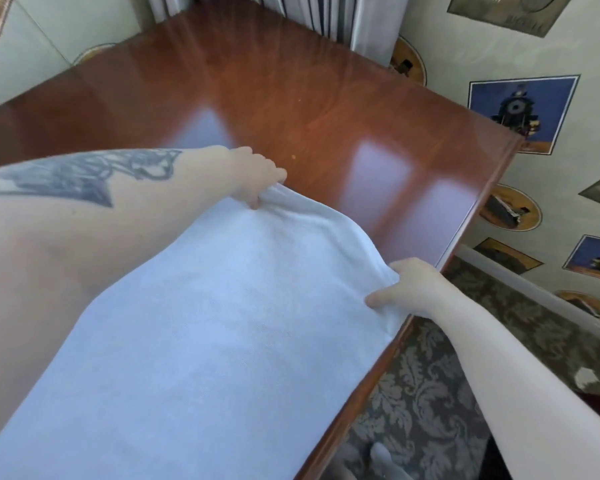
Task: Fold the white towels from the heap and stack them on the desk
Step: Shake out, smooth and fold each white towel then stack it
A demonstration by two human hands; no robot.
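Bright daylight, cool cast. Pale window reflections glare on glossy desk (257, 98): one patch left of centre, two near right edge. White towel (205, 323) evenly lit, slightly bluish, weave soft. Left hand (257, 174) overexposed, knuckle detail washed out; right hand (406, 289) also pale. Overall softness, mild motion blur on both arms. Strong wide-angle bending: desk edges curve, wall pictures (520, 112) lean toward right edge. Carpet (430, 393) dimmer, blurred.
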